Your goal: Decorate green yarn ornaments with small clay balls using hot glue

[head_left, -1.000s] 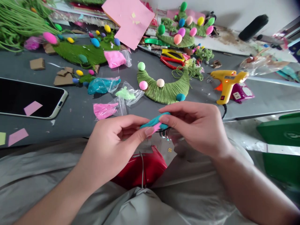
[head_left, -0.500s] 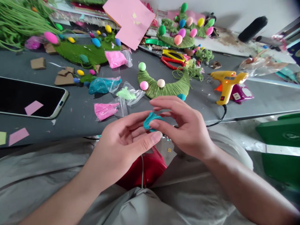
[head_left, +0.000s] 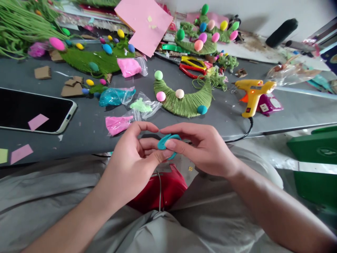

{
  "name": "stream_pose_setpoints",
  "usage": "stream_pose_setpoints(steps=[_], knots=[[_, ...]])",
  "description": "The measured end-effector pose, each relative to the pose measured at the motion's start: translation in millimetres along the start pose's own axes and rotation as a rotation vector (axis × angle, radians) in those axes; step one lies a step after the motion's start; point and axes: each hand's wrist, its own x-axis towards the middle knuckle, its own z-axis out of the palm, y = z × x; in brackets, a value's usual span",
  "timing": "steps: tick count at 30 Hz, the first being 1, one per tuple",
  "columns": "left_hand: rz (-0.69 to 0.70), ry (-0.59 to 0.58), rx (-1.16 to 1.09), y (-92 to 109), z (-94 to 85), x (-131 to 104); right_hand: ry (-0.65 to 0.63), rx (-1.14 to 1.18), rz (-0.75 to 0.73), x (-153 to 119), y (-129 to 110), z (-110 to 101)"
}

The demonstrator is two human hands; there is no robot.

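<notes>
A soft, folded piece of teal modelling clay (head_left: 162,143) is pinched between both hands, over my lap just in front of the table edge. My left hand (head_left: 137,151) grips its left side with thumb and fingers. From the other side, my right hand (head_left: 204,147) presses its thumb onto the clay, the fingers arched over it. Just beyond the hands lies a crescent wrapped in green yarn (head_left: 184,103), bearing several clay balls, among them a teal ball (head_left: 202,110). Left of it are bags of teal clay (head_left: 116,96), light green clay (head_left: 142,105) and pink clay (head_left: 118,124).
A yellow glue gun (head_left: 254,93) with a lit light stands on the right, its cord crossing the table edge. Red-handled pliers (head_left: 192,71) lie behind the crescent. A phone (head_left: 34,110) is at left. Green bins (head_left: 313,147) stand at right; something red (head_left: 168,188) is below.
The teal clay has been turned and looks flatter and more stretched. My right fingers have lowered around it, uncovering the teal ball on the crescent. My left fingers have curled more.
</notes>
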Motion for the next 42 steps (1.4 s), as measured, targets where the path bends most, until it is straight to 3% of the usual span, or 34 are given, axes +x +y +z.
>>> stream_pose_setpoints(steps=[11, 13, 17, 20, 25, 34, 36, 40, 42], knots=[[0.045, -0.037, -0.004, -4, 4.6, -7, 0.565, -0.176, -0.126, 5, -1, -27], [0.05, -0.034, -0.066, -1, 7.3, -8, 0.517, -0.143, -0.164, 4, -1, -24], [0.082, -0.012, -0.119, 5, 9.0, -6, 0.246, -0.071, -0.197, 1, 3, -6], [0.08, 0.026, -0.069, 4, 7.0, -4, 0.173, -0.08, -0.159, -1, 6, 6], [0.064, 0.004, 0.008, -4, 3.4, -5, 0.271, -0.2, -0.115, -3, 5, 7], [0.027, -0.079, 0.059, -9, 11.1, -12, 0.569, -0.169, -0.156, 6, 2, -19], [0.05, -0.082, -0.01, -11, 12.5, -14, 0.477, -0.124, -0.138, 5, 3, -18], [0.083, -0.098, -0.072, -9, 12.6, -13, 0.127, -0.113, -0.025, 2, 7, -6], [0.091, -0.072, -0.067, -4, 11.9, -12, 0.047, -0.112, 0.0, 0, 9, 0]])
